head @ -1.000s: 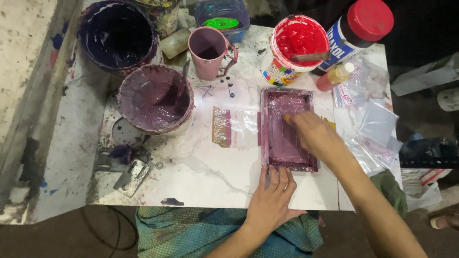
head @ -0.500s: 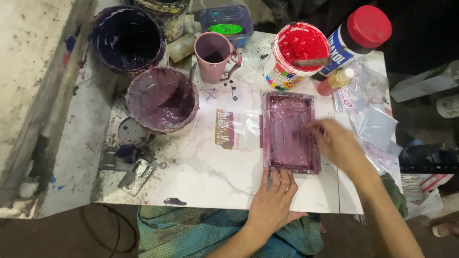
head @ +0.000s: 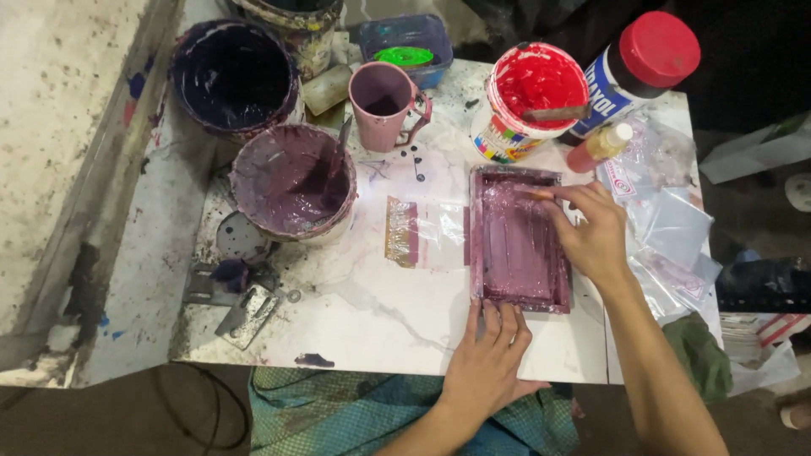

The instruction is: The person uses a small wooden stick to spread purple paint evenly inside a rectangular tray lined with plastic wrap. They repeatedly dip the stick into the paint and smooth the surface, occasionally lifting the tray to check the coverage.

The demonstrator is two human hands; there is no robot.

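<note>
Head camera: we are pressing our left hand point(head: 490, 359) flat, fingers spread, on the near edge of the purple-smeared frame point(head: 517, 241) lying toward the tabletop's right side, while our right hand point(head: 591, 230) is pinching a small tool over its far corner. It looks stiff, light and paint-slick; its rims seem the safest hold.

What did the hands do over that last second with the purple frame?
The right hand swept from the upper middle of the purple screen frame down toward its right side, then back up to the top right corner, fingertips on the mesh. The left hand stayed pressed on the frame's near edge. The paint buckets and pink mug kept their places.
</note>
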